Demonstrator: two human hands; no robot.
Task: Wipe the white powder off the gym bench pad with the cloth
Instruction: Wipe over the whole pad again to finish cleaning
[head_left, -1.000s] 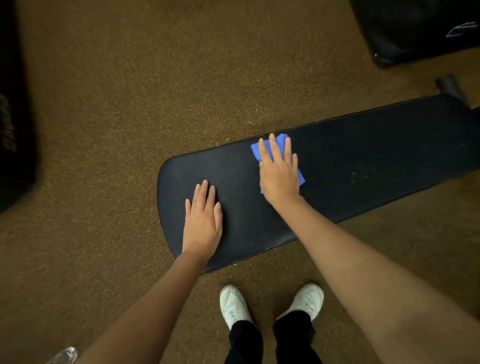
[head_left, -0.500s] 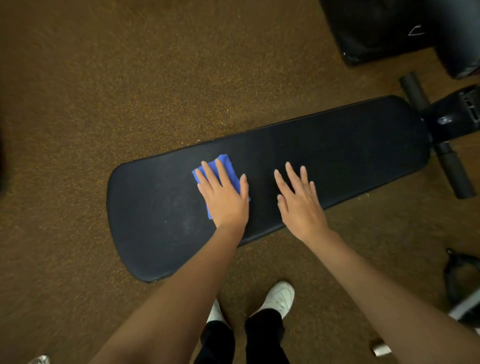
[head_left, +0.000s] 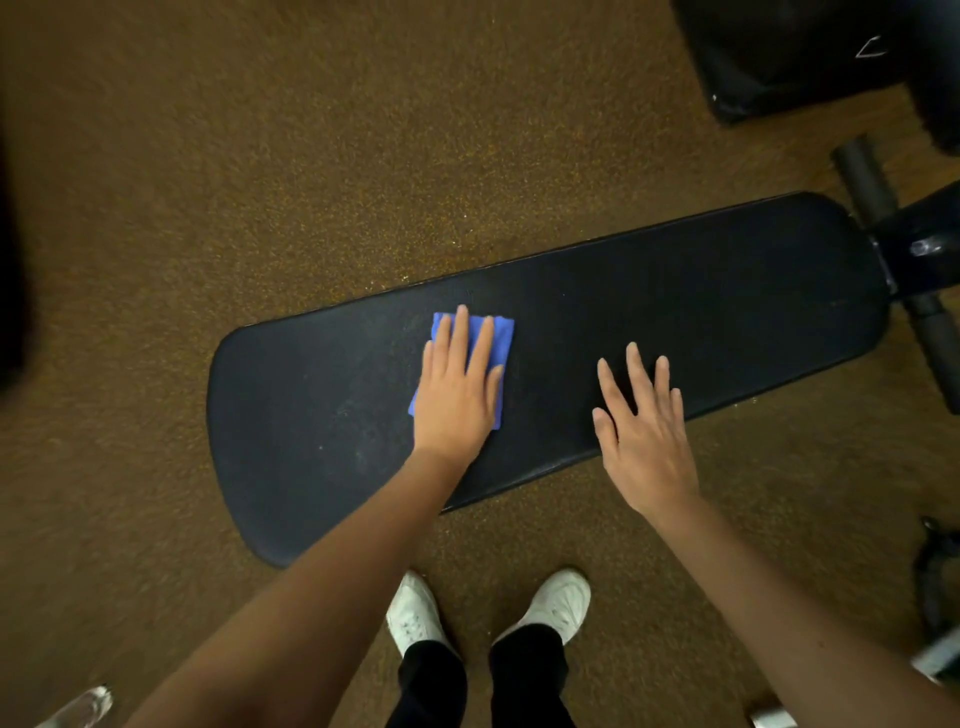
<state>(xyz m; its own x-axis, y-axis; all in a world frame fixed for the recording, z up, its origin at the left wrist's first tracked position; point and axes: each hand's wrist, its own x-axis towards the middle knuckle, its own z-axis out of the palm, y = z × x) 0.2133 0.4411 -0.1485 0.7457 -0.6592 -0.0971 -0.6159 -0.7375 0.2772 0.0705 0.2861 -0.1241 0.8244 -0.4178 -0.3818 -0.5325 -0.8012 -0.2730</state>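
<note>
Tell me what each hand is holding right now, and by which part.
Neither hand grips anything. The left hand presses the blue cloth flat on the bench pad, palm over its middle, fingers straight. The right hand is open over the pad.

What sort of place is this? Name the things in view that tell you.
Probably a gym: a long black padded bench pad with foam rollers at its end, speckled rubber flooring, and another dark pad nearby.
</note>
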